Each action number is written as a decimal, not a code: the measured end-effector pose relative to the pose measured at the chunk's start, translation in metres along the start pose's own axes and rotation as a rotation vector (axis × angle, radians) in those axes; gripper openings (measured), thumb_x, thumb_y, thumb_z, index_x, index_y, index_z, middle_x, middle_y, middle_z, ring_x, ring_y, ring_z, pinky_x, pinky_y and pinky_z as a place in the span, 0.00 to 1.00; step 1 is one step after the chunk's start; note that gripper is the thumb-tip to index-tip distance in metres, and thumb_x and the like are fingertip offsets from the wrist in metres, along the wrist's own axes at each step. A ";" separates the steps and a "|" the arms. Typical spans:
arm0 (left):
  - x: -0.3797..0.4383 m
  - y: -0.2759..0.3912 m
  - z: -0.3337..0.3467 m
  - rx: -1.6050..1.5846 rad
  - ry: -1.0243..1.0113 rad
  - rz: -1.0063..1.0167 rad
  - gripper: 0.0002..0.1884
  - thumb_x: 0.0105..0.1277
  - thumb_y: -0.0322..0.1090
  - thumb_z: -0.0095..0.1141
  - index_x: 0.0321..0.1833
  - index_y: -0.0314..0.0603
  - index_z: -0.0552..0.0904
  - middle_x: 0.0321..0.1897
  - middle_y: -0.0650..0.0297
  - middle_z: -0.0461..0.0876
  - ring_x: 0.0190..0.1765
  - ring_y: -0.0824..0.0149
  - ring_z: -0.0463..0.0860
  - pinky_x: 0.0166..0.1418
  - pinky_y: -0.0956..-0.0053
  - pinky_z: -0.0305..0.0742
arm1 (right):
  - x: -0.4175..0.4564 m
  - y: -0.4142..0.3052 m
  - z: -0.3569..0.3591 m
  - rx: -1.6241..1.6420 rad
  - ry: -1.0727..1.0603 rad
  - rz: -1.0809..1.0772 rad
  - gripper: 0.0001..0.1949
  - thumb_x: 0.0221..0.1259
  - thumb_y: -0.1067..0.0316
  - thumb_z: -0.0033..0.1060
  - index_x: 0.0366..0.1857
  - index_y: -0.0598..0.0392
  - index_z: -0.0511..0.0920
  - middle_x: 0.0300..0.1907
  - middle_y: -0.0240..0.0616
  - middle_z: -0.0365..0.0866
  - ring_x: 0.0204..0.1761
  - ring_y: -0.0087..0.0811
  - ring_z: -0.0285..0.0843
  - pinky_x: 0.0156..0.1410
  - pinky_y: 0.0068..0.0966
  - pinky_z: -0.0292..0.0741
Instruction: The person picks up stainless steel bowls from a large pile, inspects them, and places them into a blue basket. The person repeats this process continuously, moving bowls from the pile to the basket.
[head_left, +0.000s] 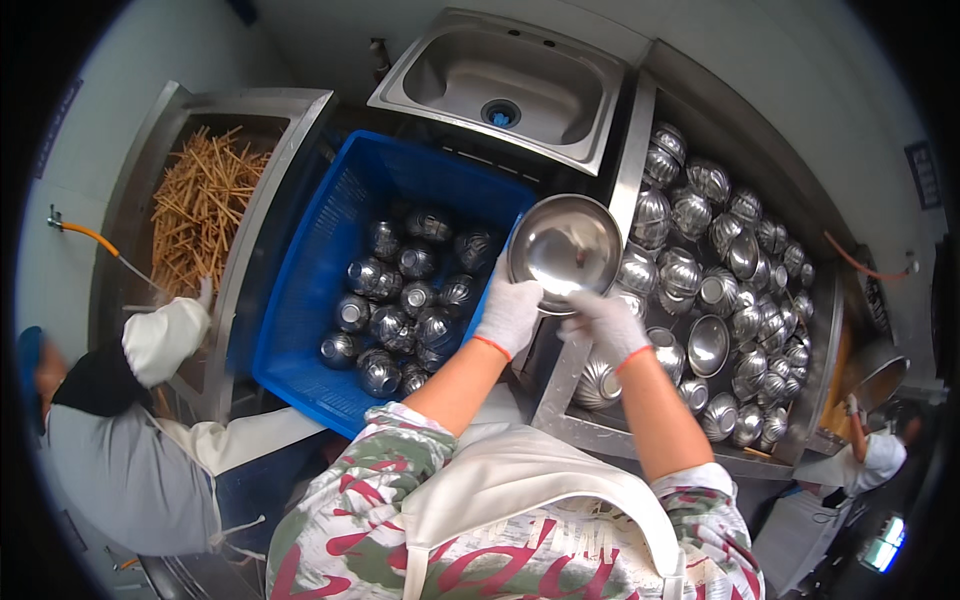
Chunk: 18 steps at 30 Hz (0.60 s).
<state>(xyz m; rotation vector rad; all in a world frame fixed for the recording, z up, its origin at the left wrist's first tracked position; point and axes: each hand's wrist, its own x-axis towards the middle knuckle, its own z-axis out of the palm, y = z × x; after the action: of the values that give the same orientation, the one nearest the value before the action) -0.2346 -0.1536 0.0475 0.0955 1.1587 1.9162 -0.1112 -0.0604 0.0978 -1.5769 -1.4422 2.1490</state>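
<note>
In the middle, my gloved left hand (510, 311) grips the rim of a shiny stainless steel bowl (564, 247), whose inside faces up. At the bowl's lower right edge is my gloved right hand (609, 326), somewhat blurred; whether its fingers hold the rim cannot be made out. To the left, a blue plastic crate (300, 300) contains many fluted metal bowls (391, 328). On the right, a steel basin (592, 427) holds a large heap of similar fluted bowls (679, 274), some lying open side up.
Beyond the crate is a stainless steel sink (450, 67). A steel trough (255, 195) at the left contains a pile of wooden chopsticks (206, 210), where a co-worker (135, 465) stands. Another person (870, 457) is at the far right with a large pan (877, 382).
</note>
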 end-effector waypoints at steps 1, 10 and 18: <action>-0.011 0.013 0.002 -0.046 -0.027 -0.081 0.37 0.52 0.13 0.44 0.70 0.42 0.70 0.56 0.54 0.78 0.52 0.58 0.84 0.51 0.68 0.85 | -0.017 -0.020 -0.016 -0.273 0.219 -0.272 0.17 0.61 0.64 0.69 0.48 0.62 0.79 0.30 0.34 0.79 0.28 0.25 0.76 0.37 0.25 0.78; -0.111 -0.026 0.152 0.257 -0.011 -0.278 0.42 0.49 0.11 0.40 0.74 0.41 0.60 0.64 0.48 0.70 0.64 0.45 0.77 0.54 0.45 0.87 | -0.007 -0.007 -0.111 0.067 -0.274 -0.414 0.12 0.65 0.72 0.59 0.49 0.63 0.81 0.39 0.40 0.85 0.35 0.29 0.84 0.45 0.27 0.82; -0.148 -0.089 0.203 0.289 0.055 -0.319 0.41 0.49 0.12 0.42 0.73 0.41 0.60 0.61 0.49 0.73 0.57 0.44 0.82 0.48 0.44 0.89 | -0.024 0.007 -0.189 -0.658 -0.192 -0.574 0.13 0.66 0.64 0.52 0.41 0.55 0.86 0.37 0.37 0.89 0.41 0.37 0.88 0.46 0.33 0.82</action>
<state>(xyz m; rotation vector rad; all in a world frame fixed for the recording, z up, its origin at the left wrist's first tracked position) 0.0074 -0.1027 0.1468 0.0121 1.3920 1.4746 0.0514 0.0387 0.1078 -0.8851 -2.4645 1.5965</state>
